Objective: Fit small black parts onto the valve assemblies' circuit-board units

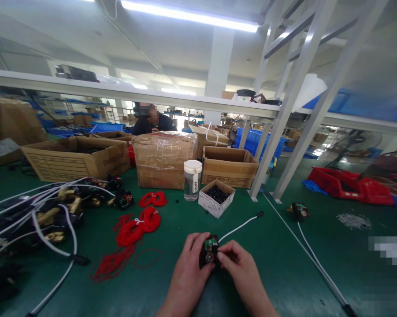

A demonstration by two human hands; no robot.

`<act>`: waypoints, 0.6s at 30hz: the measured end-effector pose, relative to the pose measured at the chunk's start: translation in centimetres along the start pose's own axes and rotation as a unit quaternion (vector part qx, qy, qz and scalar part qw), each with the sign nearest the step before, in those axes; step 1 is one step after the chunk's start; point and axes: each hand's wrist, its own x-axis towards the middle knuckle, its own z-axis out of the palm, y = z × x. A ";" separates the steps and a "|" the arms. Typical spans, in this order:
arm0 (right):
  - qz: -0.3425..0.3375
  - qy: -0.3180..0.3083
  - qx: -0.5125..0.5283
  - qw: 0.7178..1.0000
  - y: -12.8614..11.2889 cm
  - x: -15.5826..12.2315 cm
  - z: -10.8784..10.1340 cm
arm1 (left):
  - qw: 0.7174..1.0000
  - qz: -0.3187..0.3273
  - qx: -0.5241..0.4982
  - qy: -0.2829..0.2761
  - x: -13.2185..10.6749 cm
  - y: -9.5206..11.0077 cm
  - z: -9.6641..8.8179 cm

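Text check: white strip on the clear cup [188, 193], near the far edge of the green table [181, 222], looks like "COFFEE", running vertically. Open carton [61, 163] toward the table's far left corner has dark print on its side, first line probably starting "STAINLESS", rest too blurred. Can't read the white label [1, 148] on the big carton [15, 121] at that same corner, nor the small print on the open carton [229, 169] right of the cup.

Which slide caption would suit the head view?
Left hand holds a small electronic assembly over the green table, right hand touching it.
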 end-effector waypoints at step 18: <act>0.032 0.166 0.084 0.982 2.0 -1.3 3.9 | 1.000 -0.006 -0.021 0.020 -0.3 0.2 0.8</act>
